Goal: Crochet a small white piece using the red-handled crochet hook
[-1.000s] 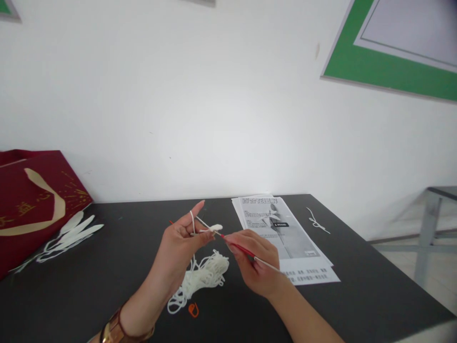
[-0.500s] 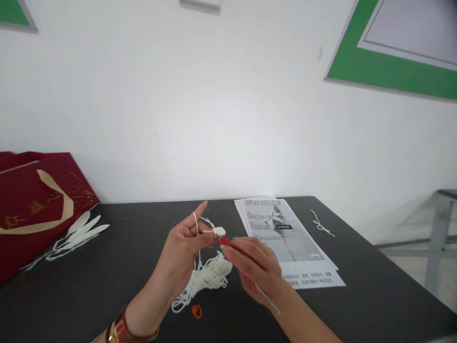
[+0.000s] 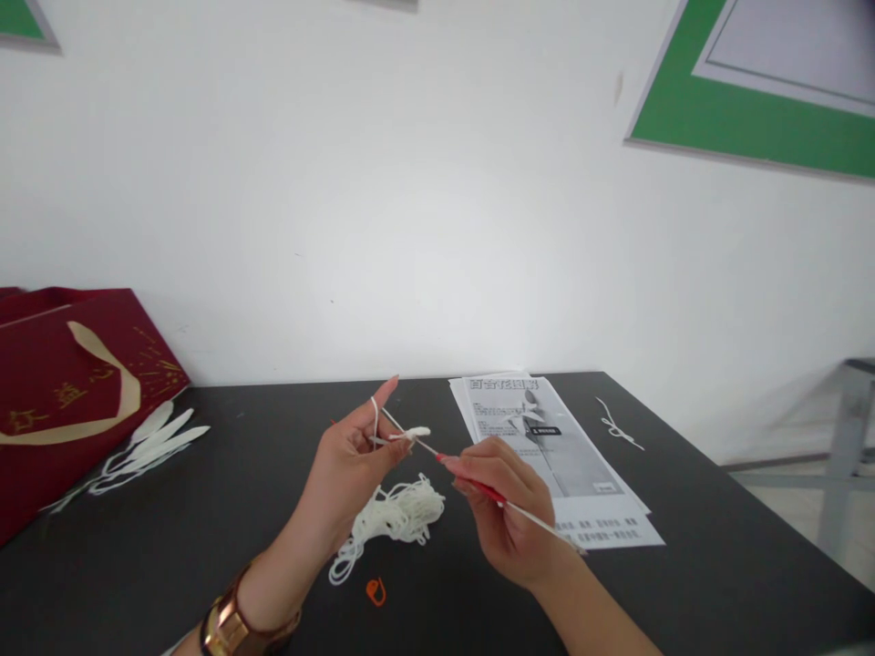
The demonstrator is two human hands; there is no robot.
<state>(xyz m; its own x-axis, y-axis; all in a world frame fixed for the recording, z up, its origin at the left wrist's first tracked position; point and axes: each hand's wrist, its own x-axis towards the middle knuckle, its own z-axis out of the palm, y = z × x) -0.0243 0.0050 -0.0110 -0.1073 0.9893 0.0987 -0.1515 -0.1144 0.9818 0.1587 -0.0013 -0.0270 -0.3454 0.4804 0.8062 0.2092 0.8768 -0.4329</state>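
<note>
Crochet work (image 3: pixel 418 433), a small white strip, is held above the table (image 3: pixel 266 474) between the hands, at the left hand's fingertips. Its long axis lies mostly sideways, the free end pointing toward the right. The left hand (image 3: pixel 348 469) is nearer, pinching the strip between thumb and fingers, its index finger raised with a yarn strand (image 3: pixel 375 415) looped over it. The right hand (image 3: pixel 512 515), slightly lower and apart from the strip, pinches the red grip of a crochet hook (image 3: pixel 488 490). That hook slants up and leftward, its shaft meeting the strip; whether its tip catches a loop is too small to tell. Nothing stands between the hands except hook and work.

Below them lies a loose white yarn skein (image 3: pixel 403 512), partly hidden by the left hand, with an orange stitch marker (image 3: pixel 373 589) nearer the wearer. Printed sheets (image 3: pixel 608 533) lie beyond the right hand, a knotted yarn scrap (image 3: pixel 613 428) past them. Far left, white petal-shaped pieces (image 3: pixel 160 428) rest beside a dark red gift bag (image 3: pixel 41 364).
</note>
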